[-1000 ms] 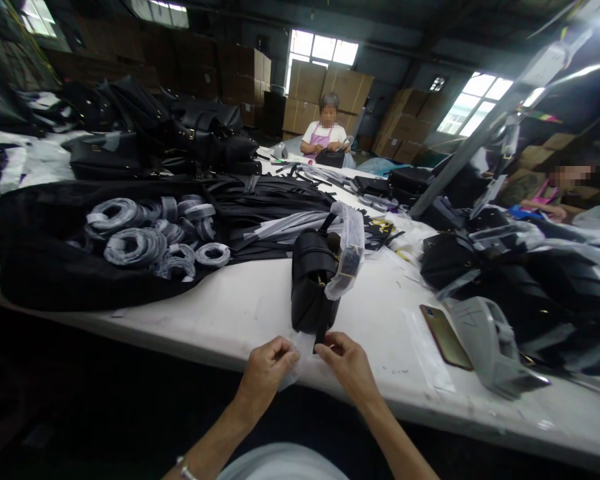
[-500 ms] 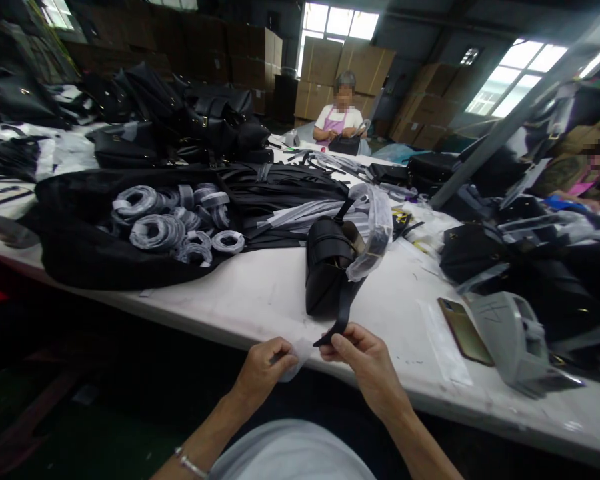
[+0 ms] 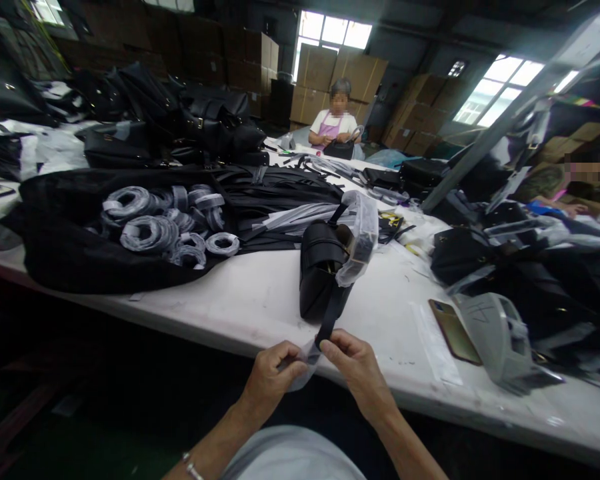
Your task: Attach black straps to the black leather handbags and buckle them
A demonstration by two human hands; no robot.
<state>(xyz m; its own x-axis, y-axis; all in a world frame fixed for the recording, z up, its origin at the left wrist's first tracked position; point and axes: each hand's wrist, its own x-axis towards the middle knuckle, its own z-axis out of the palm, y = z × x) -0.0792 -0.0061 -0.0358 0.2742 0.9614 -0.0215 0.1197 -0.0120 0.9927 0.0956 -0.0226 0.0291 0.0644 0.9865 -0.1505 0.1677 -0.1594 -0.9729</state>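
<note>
My left hand (image 3: 275,373) is closed on a translucent plastic sleeve (image 3: 306,368) at the table's front edge. My right hand (image 3: 353,365) pinches a black strap (image 3: 330,316) near its end. The strap's tip meets the sleeve and seems to be inside its mouth. From my right hand the strap runs up to a small black handbag (image 3: 321,270), which stands on the white table (image 3: 260,293). Over the bag's right side arches a handle wrapped in clear plastic (image 3: 367,233).
A black cloth sack (image 3: 70,233) holds several wrapped strap coils (image 3: 150,233). Black straps (image 3: 280,190) lie behind. To the right are a phone (image 3: 455,330), a grey tape dispenser (image 3: 500,340) and piled black bags (image 3: 480,260). A person in a purple apron (image 3: 330,127) works across the table.
The strap's tip has gone from bare beside the sleeve to within the plastic. My hands have come closer together. The whole view has shifted slightly.
</note>
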